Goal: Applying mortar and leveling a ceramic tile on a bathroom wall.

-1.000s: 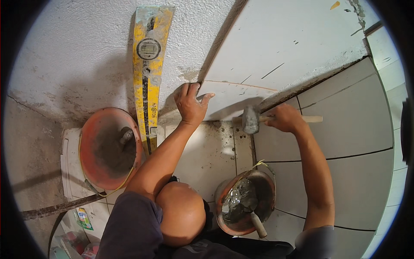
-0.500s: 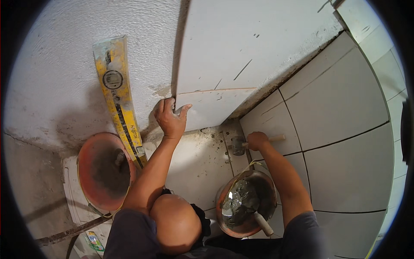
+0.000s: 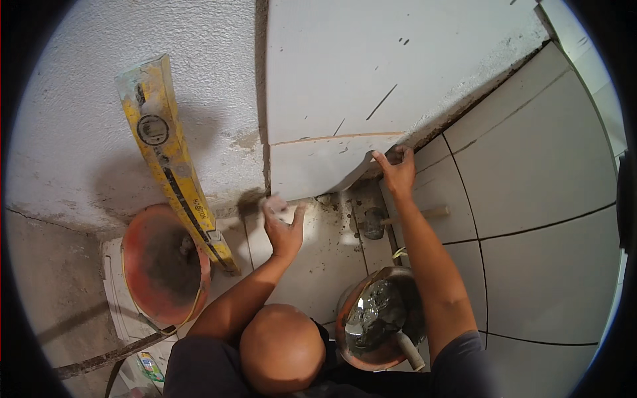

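Note:
A small white wall tile (image 3: 312, 166) sits below a larger white tile (image 3: 325, 66). Close to its lower left corner is my left hand (image 3: 284, 232), thumb and fingers apart, the fingertips blurred by motion. At the small tile's right edge, my right hand (image 3: 399, 176) reaches up with thumb and fingers spread; whether it presses on the edge I cannot tell. Beneath that hand a mallet (image 3: 375, 223) with a dark head and wooden handle lies on the floor. Behind my right forearm stands a bucket (image 3: 342, 325) of wet grey mortar, with a wooden-handled tool (image 3: 410, 351) in it.
A yellow spirit level (image 3: 176, 169) leans against the rough white wall (image 3: 206, 40) at left. Beside it stands a reddish bucket (image 3: 136, 255) with grey residue inside. Large white tiles (image 3: 531, 139) cover the right wall. A dirty bar (image 3: 106, 358) lies at lower left.
My right hand has let go of the mallet and moved up to the small tile's right edge. My left hand has dropped from the tile's left side to near its lower corner.

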`<state>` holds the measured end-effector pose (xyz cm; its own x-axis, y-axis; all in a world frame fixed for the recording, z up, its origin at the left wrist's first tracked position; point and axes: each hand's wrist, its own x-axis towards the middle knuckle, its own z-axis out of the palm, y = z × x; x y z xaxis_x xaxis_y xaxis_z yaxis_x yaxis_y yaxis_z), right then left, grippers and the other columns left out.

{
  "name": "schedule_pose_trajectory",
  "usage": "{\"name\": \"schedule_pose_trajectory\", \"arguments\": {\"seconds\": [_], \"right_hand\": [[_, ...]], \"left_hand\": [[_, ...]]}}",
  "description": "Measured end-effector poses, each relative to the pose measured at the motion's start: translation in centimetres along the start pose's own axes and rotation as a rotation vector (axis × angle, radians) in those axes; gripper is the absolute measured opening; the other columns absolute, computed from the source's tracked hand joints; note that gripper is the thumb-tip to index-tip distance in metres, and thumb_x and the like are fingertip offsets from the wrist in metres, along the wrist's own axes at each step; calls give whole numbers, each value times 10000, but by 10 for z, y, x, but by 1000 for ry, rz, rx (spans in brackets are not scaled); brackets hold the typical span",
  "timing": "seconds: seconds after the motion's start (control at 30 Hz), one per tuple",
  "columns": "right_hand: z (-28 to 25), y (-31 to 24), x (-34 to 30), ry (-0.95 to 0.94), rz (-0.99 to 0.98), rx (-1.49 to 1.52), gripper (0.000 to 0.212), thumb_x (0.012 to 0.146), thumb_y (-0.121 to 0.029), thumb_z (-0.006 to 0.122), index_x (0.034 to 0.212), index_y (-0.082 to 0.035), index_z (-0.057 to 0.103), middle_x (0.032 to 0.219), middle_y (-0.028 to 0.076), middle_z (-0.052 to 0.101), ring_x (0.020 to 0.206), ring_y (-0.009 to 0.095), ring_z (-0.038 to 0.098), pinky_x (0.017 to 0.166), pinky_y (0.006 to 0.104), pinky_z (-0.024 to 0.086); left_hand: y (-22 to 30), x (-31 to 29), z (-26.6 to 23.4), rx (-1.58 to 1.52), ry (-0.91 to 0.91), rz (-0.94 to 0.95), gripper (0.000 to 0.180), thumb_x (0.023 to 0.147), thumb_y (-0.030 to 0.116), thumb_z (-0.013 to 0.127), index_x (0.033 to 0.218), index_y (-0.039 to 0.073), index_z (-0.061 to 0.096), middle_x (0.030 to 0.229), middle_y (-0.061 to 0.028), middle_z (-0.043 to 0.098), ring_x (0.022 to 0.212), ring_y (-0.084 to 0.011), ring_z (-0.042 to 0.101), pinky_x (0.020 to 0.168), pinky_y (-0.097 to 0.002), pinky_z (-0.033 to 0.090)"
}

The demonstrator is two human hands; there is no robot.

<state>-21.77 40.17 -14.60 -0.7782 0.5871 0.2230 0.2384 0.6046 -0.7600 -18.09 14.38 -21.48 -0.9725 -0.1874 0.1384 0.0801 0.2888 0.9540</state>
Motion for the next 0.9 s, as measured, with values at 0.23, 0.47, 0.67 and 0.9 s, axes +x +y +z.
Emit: {"name": "schedule_pose_trajectory", "arguments": {"seconds": [0.23, 0.47, 0.67, 0.9], "right_hand": [[7, -42, 0, 34, -6, 158, 684, 592, -395, 808, 1022, 45, 510, 948, 196, 606, 876, 262, 590, 760, 341, 466], [-3, -49, -3, 49, -37, 121, 569, 596, -386, 806, 905, 19, 552, 824, 140, 627, 752, 237, 604, 688, 345, 472], [-5, -50, -3, 62, -122, 55, 559, 649, -380, 782, 942, 30, 541, 837, 117, 632, 758, 176, 594, 704, 301, 470], [-8, -53, 2, 5, -30, 88, 621, 613, -458, 782, 926, 30, 560, 853, 135, 634, 817, 203, 595, 748, 324, 464]], "left_hand": [[-125, 33, 67, -335, -436, -854, 491, 767, 439, 659, 1094, 93, 541, 1023, -48, 570, 871, -154, 563, 772, -338, 444], [-146, 17, 96, -655, -170, -897, 559, 751, 298, 717, 1171, 66, 431, 1171, -60, 515, 1033, -197, 531, 855, -348, 426], [-132, 18, 85, -801, -224, -950, 538, 820, 247, 638, 1255, 47, 394, 1277, -103, 457, 1213, -251, 419, 1022, -378, 310], [-130, 21, 85, -809, -235, -954, 522, 836, 264, 613, 1267, 64, 398, 1308, -94, 430, 1229, -247, 399, 1021, -377, 302]]}}
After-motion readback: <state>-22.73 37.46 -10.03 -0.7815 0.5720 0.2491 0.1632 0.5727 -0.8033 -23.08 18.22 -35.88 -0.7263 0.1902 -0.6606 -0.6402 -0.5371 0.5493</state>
